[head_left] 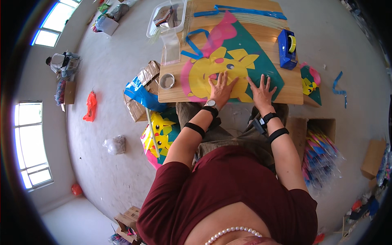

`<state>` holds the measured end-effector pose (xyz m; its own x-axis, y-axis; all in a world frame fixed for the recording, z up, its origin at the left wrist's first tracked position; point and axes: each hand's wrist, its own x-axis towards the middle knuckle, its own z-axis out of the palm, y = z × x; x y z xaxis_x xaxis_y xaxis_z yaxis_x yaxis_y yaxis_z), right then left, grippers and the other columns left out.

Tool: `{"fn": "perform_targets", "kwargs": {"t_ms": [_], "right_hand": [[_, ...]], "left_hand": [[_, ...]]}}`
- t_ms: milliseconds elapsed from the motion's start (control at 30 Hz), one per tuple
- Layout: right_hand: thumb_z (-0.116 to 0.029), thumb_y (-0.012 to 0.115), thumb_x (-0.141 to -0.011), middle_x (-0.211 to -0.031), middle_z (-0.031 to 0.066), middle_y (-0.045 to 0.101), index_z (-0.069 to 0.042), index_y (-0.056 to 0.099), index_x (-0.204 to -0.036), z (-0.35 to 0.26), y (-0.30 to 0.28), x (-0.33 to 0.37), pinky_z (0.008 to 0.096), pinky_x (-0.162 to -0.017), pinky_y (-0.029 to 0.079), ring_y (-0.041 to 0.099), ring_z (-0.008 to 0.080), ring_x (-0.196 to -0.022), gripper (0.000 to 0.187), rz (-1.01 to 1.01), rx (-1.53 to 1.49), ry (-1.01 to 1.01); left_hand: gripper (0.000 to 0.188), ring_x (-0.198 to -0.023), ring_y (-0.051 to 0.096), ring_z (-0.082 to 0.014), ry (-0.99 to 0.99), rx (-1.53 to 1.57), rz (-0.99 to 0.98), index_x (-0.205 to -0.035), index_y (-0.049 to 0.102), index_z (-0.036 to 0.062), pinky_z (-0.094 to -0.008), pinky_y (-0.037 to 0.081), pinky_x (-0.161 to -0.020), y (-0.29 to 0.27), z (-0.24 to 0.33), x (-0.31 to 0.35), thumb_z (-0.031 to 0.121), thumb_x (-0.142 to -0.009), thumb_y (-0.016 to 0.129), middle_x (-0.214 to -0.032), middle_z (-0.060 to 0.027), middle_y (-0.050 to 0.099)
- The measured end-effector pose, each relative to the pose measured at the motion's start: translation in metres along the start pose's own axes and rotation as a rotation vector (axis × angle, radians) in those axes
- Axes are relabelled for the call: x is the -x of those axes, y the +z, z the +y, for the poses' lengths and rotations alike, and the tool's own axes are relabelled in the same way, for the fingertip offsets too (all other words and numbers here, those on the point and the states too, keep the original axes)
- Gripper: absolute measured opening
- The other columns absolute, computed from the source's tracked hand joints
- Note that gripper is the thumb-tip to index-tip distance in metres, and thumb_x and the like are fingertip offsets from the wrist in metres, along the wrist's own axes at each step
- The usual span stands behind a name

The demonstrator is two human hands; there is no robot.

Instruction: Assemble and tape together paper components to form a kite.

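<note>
A large kite sheet (240,36), green and pink with a yellow cartoon character, lies flat on the wooden table (170,96). My left hand (221,89) rests open on the character's yellow face, fingers spread. To the right, my right hand (262,93) presses on the green part near the sheet's near edge, its fingers also apart. Neither hand holds anything. A blue ribbon (196,49) lies beside the sheet's upper left side. Close to the left corner sits a roll of tape (167,81).
A blue tape dispenser (287,55) stands at the table's right edge. Far left, a clear plastic bin (150,29) holds a box; thin sticks (253,19) lie along the back. More kite sheets (165,136) hang low at left. A carton (300,130) of packed kites stands at right.
</note>
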<state>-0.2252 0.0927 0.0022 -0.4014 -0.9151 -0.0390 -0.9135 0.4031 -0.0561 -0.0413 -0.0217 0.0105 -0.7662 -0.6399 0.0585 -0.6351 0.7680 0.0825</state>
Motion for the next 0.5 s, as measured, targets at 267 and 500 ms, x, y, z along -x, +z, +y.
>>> {"fn": "perform_targets", "kwargs": {"t_ms": [267,500], "right_hand": [[-0.039,0.047,-0.107,-0.169,0.0166,0.017,-0.052,0.033,-0.154,0.014,-0.008,0.006,0.0807,-0.110,0.019,0.012,0.0471,-0.154,0.050,-0.038,-0.048,0.046],[-0.044,0.049,-0.106,-0.166,0.0154,0.024,-0.051,0.035,-0.153,0.049,-0.008,0.015,0.0787,-0.107,0.028,0.021,0.0495,-0.150,0.050,0.030,-0.008,0.085]], "left_hand": [[0.078,-0.151,0.028,-0.0361,-0.054,0.089,-0.097,-0.157,0.034,0.0381,-0.0769,0.029,-0.108,-0.022,-0.044,0.025,0.010,-0.090,0.063,-0.162,-0.0147,0.029],[0.072,-0.153,0.027,-0.0336,-0.203,-0.025,-0.033,-0.158,0.035,0.0351,-0.0774,0.034,-0.102,-0.005,-0.116,0.054,0.011,-0.092,0.054,-0.164,-0.0137,0.031]]}}
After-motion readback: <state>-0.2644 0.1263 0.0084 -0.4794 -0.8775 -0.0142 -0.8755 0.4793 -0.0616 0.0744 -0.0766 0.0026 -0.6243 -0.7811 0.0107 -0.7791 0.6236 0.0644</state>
